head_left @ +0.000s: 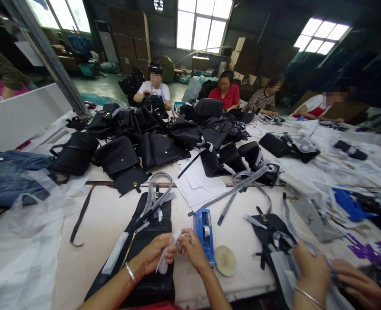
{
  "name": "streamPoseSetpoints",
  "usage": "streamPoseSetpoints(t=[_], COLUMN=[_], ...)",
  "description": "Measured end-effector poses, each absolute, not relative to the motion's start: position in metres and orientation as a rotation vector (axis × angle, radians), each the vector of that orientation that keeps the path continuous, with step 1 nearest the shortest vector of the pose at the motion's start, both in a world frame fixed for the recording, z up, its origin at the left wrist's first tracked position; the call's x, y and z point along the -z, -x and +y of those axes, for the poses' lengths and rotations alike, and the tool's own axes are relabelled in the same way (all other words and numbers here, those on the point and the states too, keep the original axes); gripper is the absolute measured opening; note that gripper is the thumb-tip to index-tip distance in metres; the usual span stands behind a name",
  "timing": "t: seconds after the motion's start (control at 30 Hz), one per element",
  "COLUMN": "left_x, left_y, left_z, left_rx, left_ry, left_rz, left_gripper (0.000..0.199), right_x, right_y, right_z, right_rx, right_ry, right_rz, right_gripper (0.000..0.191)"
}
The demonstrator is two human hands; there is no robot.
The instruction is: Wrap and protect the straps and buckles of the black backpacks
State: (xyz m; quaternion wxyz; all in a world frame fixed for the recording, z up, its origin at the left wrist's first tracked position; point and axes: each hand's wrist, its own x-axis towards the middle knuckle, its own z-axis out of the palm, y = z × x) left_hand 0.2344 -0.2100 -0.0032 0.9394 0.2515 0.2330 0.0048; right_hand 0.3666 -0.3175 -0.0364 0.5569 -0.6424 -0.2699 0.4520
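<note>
My left hand (156,254) is closed around a white, paper-like wrapped piece (165,257), with its lower end hanging down. My right hand (190,246) pinches the top end of the same piece, close by the left fingers. Both hands are above a black leather bag (152,275) that lies flat, with a gold zipper (129,249) and a white paper strip (114,253) on it. Plastic-covered straps (160,183) loop over the bag's far end. Just right of my right hand stands a blue tape dispenser (209,245), next to a round pale disc (225,261).
Several black bags (164,148) are piled across the table's far side. White paper sheets (198,189) and wrapped straps lie ahead. A co-worker's hands (313,267) handle another black bag (271,228) on the right. More people sit opposite. Denim cloth (14,176) lies left.
</note>
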Motion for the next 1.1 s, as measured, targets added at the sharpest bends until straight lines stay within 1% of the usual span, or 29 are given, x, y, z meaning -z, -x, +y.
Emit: streamPoseSetpoints(t=[0.2,0.37,0.5,0.57,0.67,0.73,0.8,0.97,1.03,1.1], left_x=[-0.003,0.008,0.024,0.029,0.028,0.023,0.017,0.003,0.001,-0.001], left_y=[-0.241,-0.244,-0.246,-0.247,-0.242,-0.231,-0.219,-0.201,-0.201,-0.201], left_z=[-0.217,-0.219,-0.224,-0.228,-0.231,-0.231,-0.230,-0.226,-0.226,-0.227], left_rx=[-0.030,0.010,-0.035,-0.054,-0.045,-0.017,0.002,-0.008,-0.013,-0.019], left_ry=[-0.741,-1.107,-1.212,-1.187,-1.120,-1.073,-1.020,-0.925,-0.906,-0.904], left_rz=[0.495,0.547,0.585,0.629,0.662,0.633,0.605,0.599,0.595,0.589], left_gripper=[0.028,0.032,0.030,0.033,0.039,0.042,0.043,0.038,0.038,0.039], right_x=[0.014,0.016,0.024,0.024,0.021,0.020,0.023,0.039,0.044,0.046], right_y=[-0.374,-0.375,-0.377,-0.378,-0.381,-0.381,-0.376,-0.339,-0.318,-0.301], right_z=[-0.323,-0.310,-0.303,-0.302,-0.305,-0.308,-0.314,-0.335,-0.342,-0.346], right_rx=[-0.993,-0.971,-1.041,-0.972,-0.773,-0.690,-0.705,-0.824,-0.824,-0.854], right_ry=[1.584,1.755,1.811,1.876,1.974,1.982,1.924,1.585,1.562,1.568], right_rz=[-0.656,-0.772,-0.772,-0.844,-0.954,-0.928,-0.808,-0.374,-0.295,-0.314], right_gripper=[0.040,0.021,0.015,0.011,0.009,0.010,0.015,0.043,0.045,0.040])
